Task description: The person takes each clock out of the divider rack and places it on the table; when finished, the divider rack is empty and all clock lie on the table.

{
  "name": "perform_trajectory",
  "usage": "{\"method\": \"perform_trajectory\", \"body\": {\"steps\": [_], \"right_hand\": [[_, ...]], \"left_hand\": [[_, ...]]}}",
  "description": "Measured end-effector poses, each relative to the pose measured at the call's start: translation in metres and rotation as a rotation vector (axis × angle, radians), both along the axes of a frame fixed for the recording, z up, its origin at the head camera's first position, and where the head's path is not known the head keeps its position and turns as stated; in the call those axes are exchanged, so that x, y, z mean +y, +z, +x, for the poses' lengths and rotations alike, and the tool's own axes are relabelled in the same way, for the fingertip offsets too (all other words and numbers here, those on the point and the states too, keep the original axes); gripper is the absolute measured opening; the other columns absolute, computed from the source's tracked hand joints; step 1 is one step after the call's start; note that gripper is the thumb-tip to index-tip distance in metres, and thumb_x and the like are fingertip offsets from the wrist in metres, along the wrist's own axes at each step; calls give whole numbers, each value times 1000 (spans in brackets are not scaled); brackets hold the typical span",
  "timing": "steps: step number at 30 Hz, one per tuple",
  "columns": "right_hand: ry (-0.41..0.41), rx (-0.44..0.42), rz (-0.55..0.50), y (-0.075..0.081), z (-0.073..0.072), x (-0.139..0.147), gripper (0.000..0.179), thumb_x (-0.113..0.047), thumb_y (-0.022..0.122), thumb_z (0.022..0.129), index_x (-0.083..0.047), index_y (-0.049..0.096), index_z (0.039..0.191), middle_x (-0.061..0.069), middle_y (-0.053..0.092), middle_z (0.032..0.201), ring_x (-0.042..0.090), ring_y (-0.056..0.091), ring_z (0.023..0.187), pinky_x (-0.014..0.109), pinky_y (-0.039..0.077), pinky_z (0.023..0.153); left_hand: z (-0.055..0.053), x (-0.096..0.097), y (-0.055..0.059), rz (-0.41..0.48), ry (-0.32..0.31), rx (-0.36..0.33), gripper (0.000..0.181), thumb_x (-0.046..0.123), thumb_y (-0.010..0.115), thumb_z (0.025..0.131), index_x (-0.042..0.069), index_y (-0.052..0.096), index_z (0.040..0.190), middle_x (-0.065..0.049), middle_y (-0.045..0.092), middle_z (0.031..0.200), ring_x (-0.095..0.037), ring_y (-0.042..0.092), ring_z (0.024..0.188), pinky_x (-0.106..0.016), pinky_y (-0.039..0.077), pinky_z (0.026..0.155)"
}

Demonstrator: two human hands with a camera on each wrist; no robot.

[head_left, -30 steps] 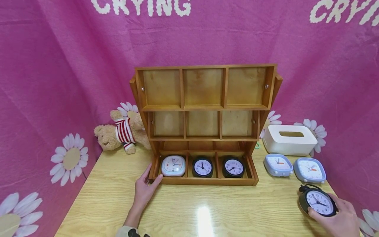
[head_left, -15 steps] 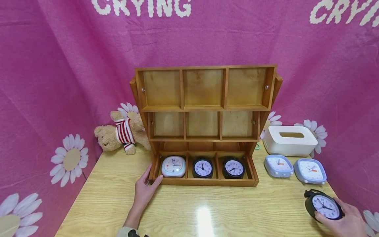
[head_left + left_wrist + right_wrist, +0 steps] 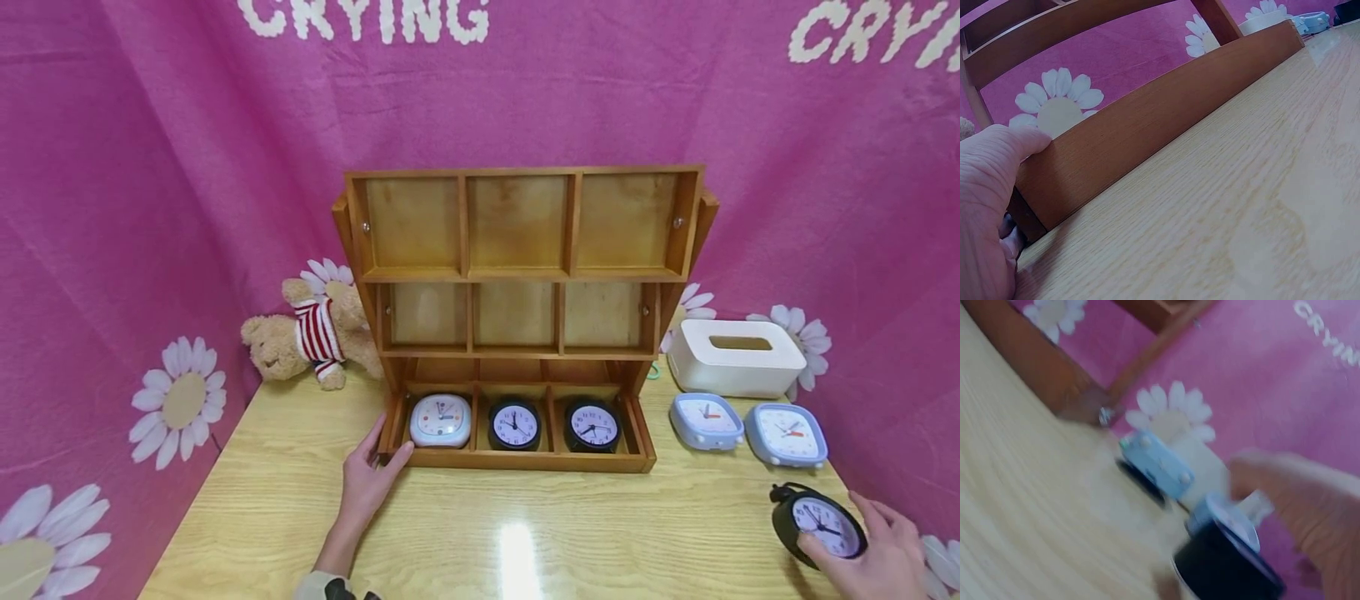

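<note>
At the table's right front, my right hand is spread around a black round alarm clock. Its fingers are lifted off the clock's far side, while the thumb overlaps the near edge; this hand is blurred in the right wrist view. The clock's face tilts upward. My left hand rests at the left front corner of a wooden shelf, its thumb on the front board. The shelf's bottom row holds a white-and-pale-blue clock at left, then a black clock in the middle and another black clock at right.
Beyond the right hand lie two blue square clocks, one nearer the shelf and one further right. A white tissue box stands behind them. Left of the shelf lies a teddy bear. Pink cloth hangs behind and at both sides.
The right hand carried the black alarm clock slightly right and nearer to me. Since half a second ago its fingers have loosened from the clock. The left hand has stayed put.
</note>
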State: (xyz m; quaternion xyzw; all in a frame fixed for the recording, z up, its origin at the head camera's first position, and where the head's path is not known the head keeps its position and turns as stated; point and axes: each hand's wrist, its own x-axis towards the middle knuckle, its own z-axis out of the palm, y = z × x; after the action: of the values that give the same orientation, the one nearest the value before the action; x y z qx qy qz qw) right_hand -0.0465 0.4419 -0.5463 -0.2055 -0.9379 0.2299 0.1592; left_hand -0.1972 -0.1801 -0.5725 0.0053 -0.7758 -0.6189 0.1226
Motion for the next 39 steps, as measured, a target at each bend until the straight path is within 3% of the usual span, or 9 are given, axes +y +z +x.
{"method": "perform_trajectory", "body": {"steps": [3, 5, 8, 11, 16, 19, 27, 32, 39], "right_hand": [[6, 247, -84, 12, -5, -30, 73, -18, 80, 80, 5, 54, 144, 9, 54, 148, 21, 44, 141, 31, 36, 116], [83, 379, -140, 17, -11, -52, 65, -9, 83, 79, -2, 63, 141, -20, 57, 141, -5, 48, 129, 8, 30, 107], [235, 427, -184, 16, -21, -78, 65, -5, 87, 80, -9, 65, 142, -39, 49, 134, -24, 43, 114, -2, 31, 95], [341, 365, -202, 12, -31, -95, 67, -11, 86, 85, -13, 61, 147, -28, 53, 141, -25, 43, 113, -3, 32, 92], [426, 310, -291, 9, -45, -115, 68, -11, 84, 88, -12, 57, 151, 10, 59, 149, -19, 44, 124, -1, 34, 98], [460, 290, -335, 6, -51, -123, 68, -10, 82, 91, -10, 54, 153, 21, 57, 149, -17, 43, 129, 0, 34, 100], [505, 253, -407, 1, -65, -135, 72, -11, 81, 92, -8, 48, 156, 23, 56, 149, -16, 45, 126, 2, 38, 101], [553, 228, -427, 1, -76, -140, 76, -12, 82, 92, -5, 44, 158, 24, 53, 152, -15, 43, 128, 3, 39, 101], [579, 173, -454, -3, -94, -143, 78, -16, 80, 94, 1, 39, 159, 27, 48, 155, 24, 53, 135, 4, 40, 100]], "left_hand": [[1, -2, 1, 1, 5, -9, 70, 13, 83, 91, 3, 52, 153, -19, 51, 154, -34, 50, 139, -12, 40, 104], [1, -3, 1, 7, 3, -14, 71, 13, 83, 91, 3, 51, 153, -19, 51, 154, -32, 51, 139, -10, 40, 104], [1, -3, 2, 17, -1, -17, 71, 11, 82, 90, 2, 51, 153, -19, 51, 155, -31, 51, 138, -10, 40, 104], [0, -2, 2, 26, -13, -7, 71, 9, 82, 90, 1, 50, 153, -20, 51, 154, -33, 52, 137, -12, 41, 104], [2, -2, 1, 18, -10, 1, 70, 12, 83, 90, 3, 52, 153, -20, 51, 154, -33, 52, 138, -17, 41, 107], [3, -2, 0, 7, 2, 1, 70, 12, 83, 90, 4, 53, 152, -19, 53, 153, -34, 53, 137, -21, 42, 108], [1, -2, -1, 12, -1, 6, 70, 12, 83, 91, 2, 52, 153, -20, 52, 154, -33, 52, 137, -13, 41, 104], [0, -2, -1, -9, 4, 5, 70, 13, 83, 90, 2, 53, 152, -19, 52, 153, -33, 51, 138, -22, 42, 108], [0, -1, 2, -4, -11, -7, 70, 11, 82, 91, 1, 51, 153, -21, 51, 154, -33, 52, 138, -33, 42, 112]]}}
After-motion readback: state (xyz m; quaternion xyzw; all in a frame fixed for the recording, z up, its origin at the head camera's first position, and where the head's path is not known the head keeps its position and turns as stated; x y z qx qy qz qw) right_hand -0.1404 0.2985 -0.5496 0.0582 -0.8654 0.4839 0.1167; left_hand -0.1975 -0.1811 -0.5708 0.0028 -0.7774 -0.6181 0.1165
